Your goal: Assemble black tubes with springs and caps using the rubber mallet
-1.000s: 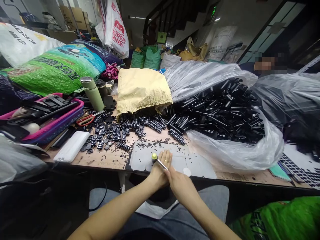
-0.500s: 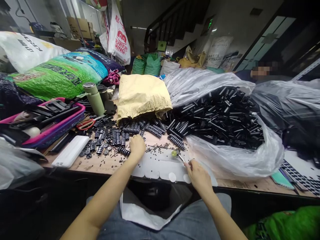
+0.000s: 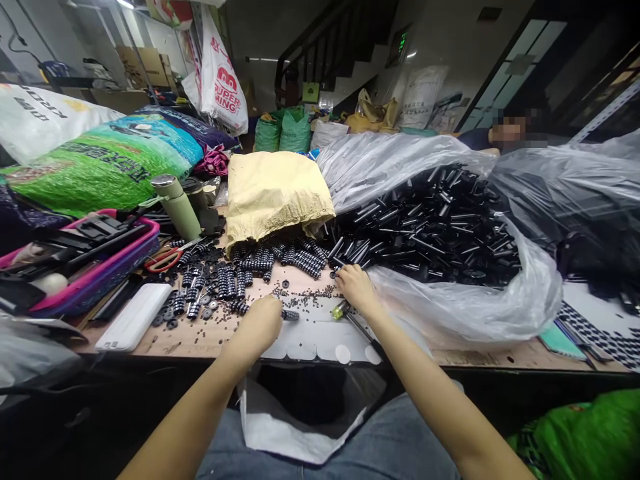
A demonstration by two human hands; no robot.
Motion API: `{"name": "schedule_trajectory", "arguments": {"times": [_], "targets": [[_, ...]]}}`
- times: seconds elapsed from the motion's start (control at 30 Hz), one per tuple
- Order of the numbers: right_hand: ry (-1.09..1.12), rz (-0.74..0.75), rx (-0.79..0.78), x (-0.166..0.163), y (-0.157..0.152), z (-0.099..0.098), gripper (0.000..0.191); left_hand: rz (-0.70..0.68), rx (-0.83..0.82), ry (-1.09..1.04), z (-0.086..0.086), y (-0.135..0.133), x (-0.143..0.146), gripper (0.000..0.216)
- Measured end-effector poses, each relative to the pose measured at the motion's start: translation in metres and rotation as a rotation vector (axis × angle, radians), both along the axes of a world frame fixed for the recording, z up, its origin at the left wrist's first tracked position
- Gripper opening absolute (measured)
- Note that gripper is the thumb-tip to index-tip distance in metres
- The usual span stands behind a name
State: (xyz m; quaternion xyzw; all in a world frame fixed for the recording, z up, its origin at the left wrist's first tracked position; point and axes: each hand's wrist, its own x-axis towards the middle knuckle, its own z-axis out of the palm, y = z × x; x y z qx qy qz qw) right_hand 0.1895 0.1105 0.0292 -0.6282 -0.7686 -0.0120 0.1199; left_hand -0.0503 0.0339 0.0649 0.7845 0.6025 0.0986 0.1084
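My left hand (image 3: 260, 327) is closed round a short black ribbed part (image 3: 290, 315) just above the white plastic sheet (image 3: 320, 343) at the table's front edge. My right hand (image 3: 353, 285) reaches to the mouth of the clear bag of black tubes (image 3: 435, 227), fingers curled at the nearest tubes; what they hold is hidden. A small tool with a yellow-green tip (image 3: 341, 310) lies on the sheet just under that hand. Several black ribbed parts (image 3: 240, 267) and tiny black rings (image 3: 313, 293) are scattered ahead.
A yellow sack (image 3: 275, 190) lies behind the parts. A green flask (image 3: 175, 203), red scissors (image 3: 165, 257), a pink tray (image 3: 100, 260) and a white power bank (image 3: 133, 327) are to the left. Another person sits at the far right. A white bag (image 3: 295, 420) hangs below the table edge.
My left hand drew back from the pile with a ribbed part. My right hand put the yellow-tipped tool down and moved forward to the black tubes.
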Motion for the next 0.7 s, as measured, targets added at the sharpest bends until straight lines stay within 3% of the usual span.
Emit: {"name": "schedule_trajectory", "arguments": {"times": [0.1,0.3,0.5,0.7], "targets": [[0.004,0.041,-0.02,-0.017,0.015,-0.003,0.021,-0.021,0.1,-0.2,-0.003,0.0,0.017,0.006],[0.123,0.081,-0.06,-0.024,0.015,-0.004,0.016,0.075,0.3,-0.796,-0.035,0.004,0.039,0.022],[0.454,0.089,-0.084,-0.032,-0.013,-0.002,0.015,0.043,0.204,-0.863,-0.051,0.011,0.061,0.024],[0.771,0.13,-0.142,-0.036,-0.03,-0.002,0.024,0.032,0.141,-0.84,-0.051,0.003,0.062,0.03]]}}
